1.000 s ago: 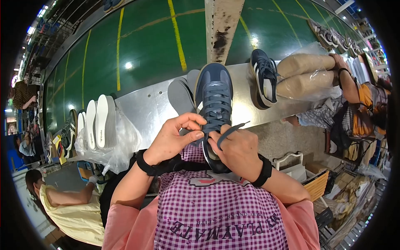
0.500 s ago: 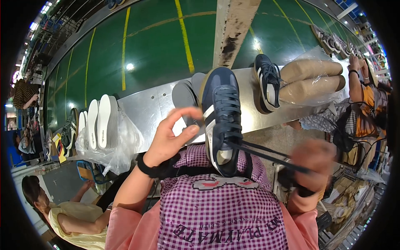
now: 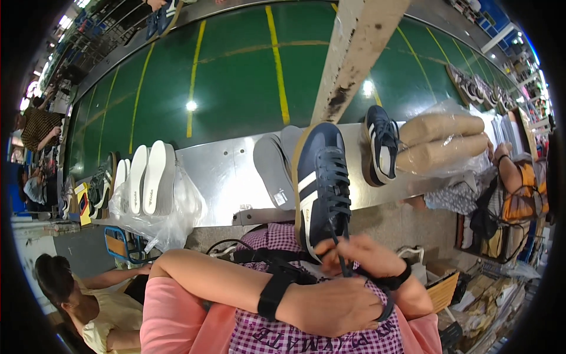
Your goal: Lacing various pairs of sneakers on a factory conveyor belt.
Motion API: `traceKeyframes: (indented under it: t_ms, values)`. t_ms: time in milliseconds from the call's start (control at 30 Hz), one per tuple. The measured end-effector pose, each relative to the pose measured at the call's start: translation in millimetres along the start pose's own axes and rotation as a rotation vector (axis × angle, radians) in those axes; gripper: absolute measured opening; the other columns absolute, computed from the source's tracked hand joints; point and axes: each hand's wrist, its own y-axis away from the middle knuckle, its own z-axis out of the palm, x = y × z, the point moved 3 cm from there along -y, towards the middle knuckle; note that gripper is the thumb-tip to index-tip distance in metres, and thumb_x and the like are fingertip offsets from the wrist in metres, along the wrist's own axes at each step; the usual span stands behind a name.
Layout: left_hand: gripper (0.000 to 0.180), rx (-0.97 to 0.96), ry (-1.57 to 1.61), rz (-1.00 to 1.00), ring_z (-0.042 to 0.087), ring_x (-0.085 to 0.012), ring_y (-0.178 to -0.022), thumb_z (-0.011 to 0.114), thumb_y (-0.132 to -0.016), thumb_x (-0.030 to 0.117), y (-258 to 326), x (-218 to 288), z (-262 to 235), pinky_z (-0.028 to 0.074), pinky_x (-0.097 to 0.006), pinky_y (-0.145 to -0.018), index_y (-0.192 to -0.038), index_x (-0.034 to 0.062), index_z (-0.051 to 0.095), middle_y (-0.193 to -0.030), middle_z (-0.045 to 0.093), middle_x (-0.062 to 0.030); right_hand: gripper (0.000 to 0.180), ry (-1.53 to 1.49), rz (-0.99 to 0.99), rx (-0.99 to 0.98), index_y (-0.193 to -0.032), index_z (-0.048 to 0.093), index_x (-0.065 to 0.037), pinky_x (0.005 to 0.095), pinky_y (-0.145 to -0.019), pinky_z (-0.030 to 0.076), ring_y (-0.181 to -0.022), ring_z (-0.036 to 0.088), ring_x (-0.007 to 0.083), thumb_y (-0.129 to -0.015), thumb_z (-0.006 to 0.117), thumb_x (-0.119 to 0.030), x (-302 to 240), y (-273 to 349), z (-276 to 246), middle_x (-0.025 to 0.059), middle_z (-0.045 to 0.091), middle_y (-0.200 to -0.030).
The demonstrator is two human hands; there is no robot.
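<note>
A navy sneaker [image 3: 321,177] with white side stripes and a gum-coloured sole points its toe away from me, its heel low against my checked apron [image 3: 277,336]. Dark shoelaces [image 3: 333,227] run up its front. At the collar my right hand [image 3: 371,253] is closed, its fingers pinching a lace. My left hand [image 3: 333,307] lies across the apron below the shoe, back upward, fingers curled round a lace whose dark loop shows at their tips. The left palm is hidden. Beyond, on the metal ledge, stands a matching sneaker [image 3: 382,147].
Grey insoles [image 3: 272,171] lie on the metal ledge [image 3: 218,159]. White soles [image 3: 158,180] in clear plastic stand left, brown shoe forms [image 3: 442,138] right. A worn post [image 3: 354,65] rises before the green conveyor [image 3: 236,76]. A seated person [image 3: 94,307] is at left; another's arm [image 3: 510,171] at right.
My left hand has swung down from beside the shoe across the apron and taken a lace. My right hand has come in from the right to the shoe's collar. The view has shifted slightly.
</note>
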Motion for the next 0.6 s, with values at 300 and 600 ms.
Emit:
traceKeyframes:
  t_ms: [300, 600]
  values:
    - [0.025, 0.311, 0.043, -0.833, 0.061, -0.0331, -0.073, 0.055, -0.092, 0.025, 41.0, -39.5, -47.0, 0.047, -0.042, -0.062, -0.104, 0.0038, 0.059, -0.079, 0.061, -0.0153, 0.016, 0.788, -0.507, 0.221, -0.091, 0.058, -0.004, 0.0359, -0.052, 0.046, -0.058, 0.059, 0.0313, -0.092, 0.053, -0.019, -22.1, 48.2, 5.6, 0.0147, 0.056, -0.063]
    - [0.016, 0.441, -1.135, -0.535, 0.061, -0.0147, -0.078, 0.066, -0.075, 0.018, 45.9, -44.0, -61.0, 0.044, -0.032, -0.075, -0.088, 0.0096, 0.070, -0.093, 0.065, -0.0022, 0.015, 0.995, -0.479, 0.433, -0.082, 0.057, -0.004, 0.0417, -0.054, 0.043, -0.061, 0.057, 0.0377, -0.088, 0.057, -0.018, -10.0, 23.9, -17.1, 0.0163, 0.057, -0.067]
